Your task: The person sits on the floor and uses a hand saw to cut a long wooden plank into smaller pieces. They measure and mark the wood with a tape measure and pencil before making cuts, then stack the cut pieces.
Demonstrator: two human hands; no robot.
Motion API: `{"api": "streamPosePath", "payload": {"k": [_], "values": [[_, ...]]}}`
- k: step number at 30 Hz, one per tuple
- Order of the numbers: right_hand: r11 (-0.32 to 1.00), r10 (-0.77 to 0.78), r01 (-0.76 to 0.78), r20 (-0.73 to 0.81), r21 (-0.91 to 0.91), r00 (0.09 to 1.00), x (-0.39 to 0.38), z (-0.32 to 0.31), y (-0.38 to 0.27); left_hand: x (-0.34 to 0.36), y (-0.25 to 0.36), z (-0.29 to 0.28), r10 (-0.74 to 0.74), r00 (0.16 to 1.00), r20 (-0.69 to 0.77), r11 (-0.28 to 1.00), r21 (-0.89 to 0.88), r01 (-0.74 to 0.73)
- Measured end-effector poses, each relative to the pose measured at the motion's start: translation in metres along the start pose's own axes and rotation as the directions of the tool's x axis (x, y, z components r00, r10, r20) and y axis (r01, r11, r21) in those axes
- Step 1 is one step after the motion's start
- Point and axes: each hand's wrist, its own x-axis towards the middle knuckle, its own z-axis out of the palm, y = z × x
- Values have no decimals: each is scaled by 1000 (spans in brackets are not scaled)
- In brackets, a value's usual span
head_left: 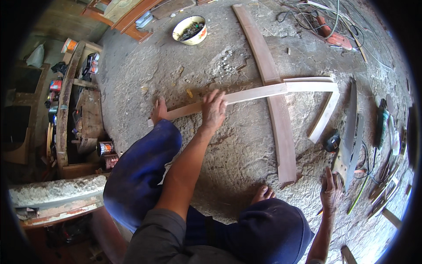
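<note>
My left hand [214, 109] is curled over a long pale wooden strip [250, 94], its fingers reaching across the far edge. Beside the strip's left end is my bare left foot [159, 111]. The strip's right part lies across a wider brown plank [283, 136] on the floor. At the lower right my right hand [331, 191] closes at the handle end of a handsaw [350, 125], index finger stretched along it. Another blade-like piece lies against the saw. A shorter pale wooden piece [324, 115] slants down from the strip's right end.
A black tape measure [331, 141] sits left of the saw. Further right are a green-handled tool [381, 125] and several hand tools. An orange power tool [332, 33] lies among cables at the far right. An enamel bowl [190, 31] stands at the back; a wooden crate [66, 105] holds cans.
</note>
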Motion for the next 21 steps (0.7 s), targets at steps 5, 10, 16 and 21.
{"api": "streamPosePath", "payload": {"k": [5,10,16,21], "values": [[974,151,-189,266,123,952,12,-14,-12,-5,-11,-15,45,991,129,999,7,-46],[987,161,-123,625,-104,764,53,-62,-27,18,-30,-36,-55,888,456,987,-108,116],[958,-213,166,190,234,959,197,-47,-93,12,-28,-25,-99,916,388,900,-359,249],[830,-449,426,-22,360,893,313,49,-186,-1,-15,-27,-24,956,293,998,62,6]]}}
